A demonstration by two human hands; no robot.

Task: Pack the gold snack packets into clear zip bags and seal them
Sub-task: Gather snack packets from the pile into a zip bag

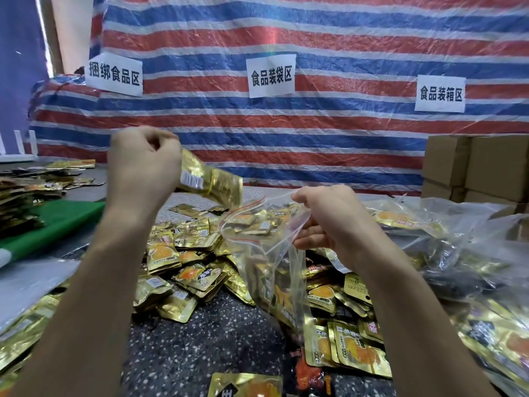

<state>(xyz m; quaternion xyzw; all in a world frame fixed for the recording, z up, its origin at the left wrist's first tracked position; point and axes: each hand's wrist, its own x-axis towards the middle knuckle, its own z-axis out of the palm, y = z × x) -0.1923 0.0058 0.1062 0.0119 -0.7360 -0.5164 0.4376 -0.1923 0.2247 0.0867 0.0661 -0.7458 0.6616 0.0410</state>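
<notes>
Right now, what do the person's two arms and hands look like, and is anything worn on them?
Both are bare. The left hand and right hand wear no gloves; the left forearm and right forearm show no sleeve down to the frame edge. No watch, bracelet or ring is visible.

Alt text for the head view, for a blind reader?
The left hand holds a bundle of gold packets above a clear zip bag that the right hand holds open. Below lie loose gold packets on the speckled table.
</notes>
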